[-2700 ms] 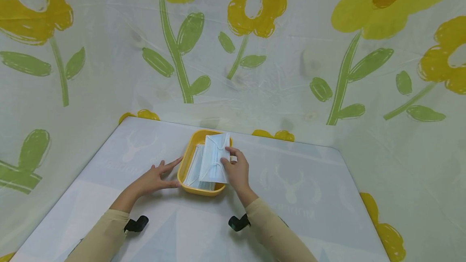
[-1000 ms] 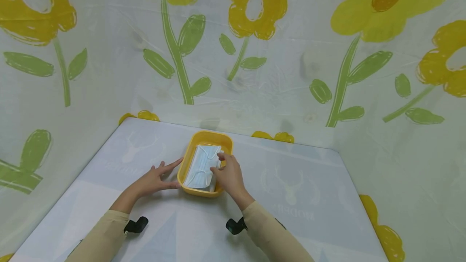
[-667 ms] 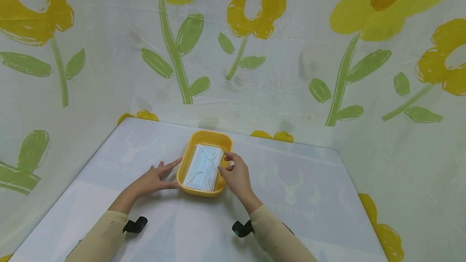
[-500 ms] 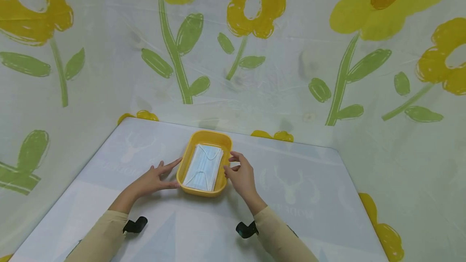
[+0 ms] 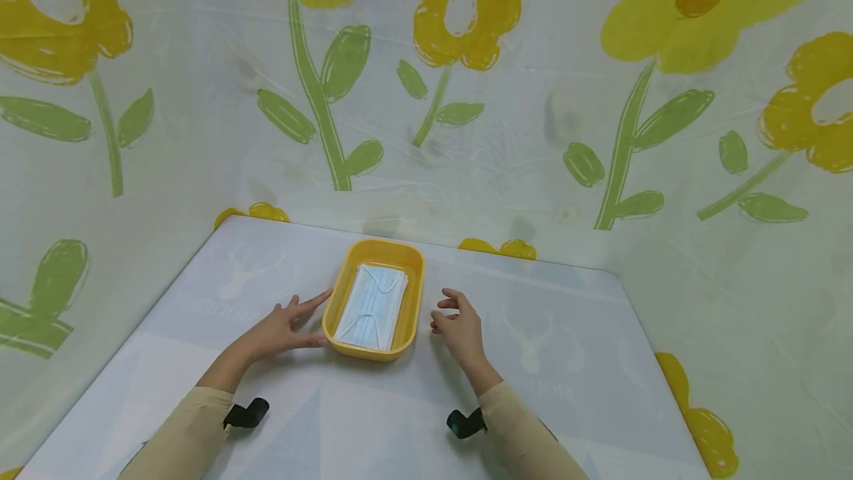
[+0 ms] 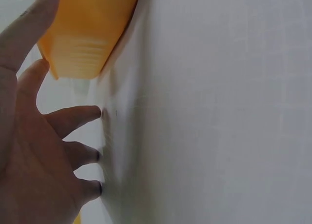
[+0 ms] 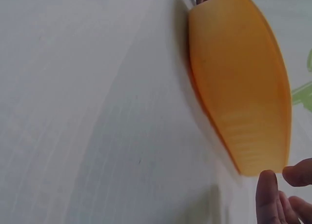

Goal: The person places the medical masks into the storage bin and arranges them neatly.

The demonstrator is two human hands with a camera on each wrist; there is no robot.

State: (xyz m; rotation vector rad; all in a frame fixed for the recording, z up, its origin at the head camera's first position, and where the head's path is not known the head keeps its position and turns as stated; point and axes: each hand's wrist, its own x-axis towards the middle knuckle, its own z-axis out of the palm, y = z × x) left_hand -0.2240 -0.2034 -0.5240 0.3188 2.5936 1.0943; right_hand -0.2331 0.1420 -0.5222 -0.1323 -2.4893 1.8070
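A yellow plastic basket (image 5: 412, 310) stands on the table, with a neat stack of light blue face masks (image 5: 370, 307) lying flat in it, white ear loops on top. My left hand (image 5: 283, 328) is spread at the basket's left side, thumb and index finger at its wall. In the left wrist view, the other fingers (image 6: 80, 155) of the left hand reach down to the tabletop. To the right of the basket, apart from it, my right hand (image 5: 461, 324) hovers with loosely bent fingers and holds nothing. The right wrist view has the basket's outer wall (image 7: 239, 87) beside those fingertips.
The table (image 5: 546, 391) has a pale cover with faint deer prints. Behind it and at both sides hangs a white curtain (image 5: 520, 169) with large yellow flowers. A black wrist camera (image 5: 248, 413) sits under each forearm.
My right hand laid a mask onto the stack in the basket, straightened the stack's edge, let go and drew away to the right. The left hand has stayed at the basket's side.
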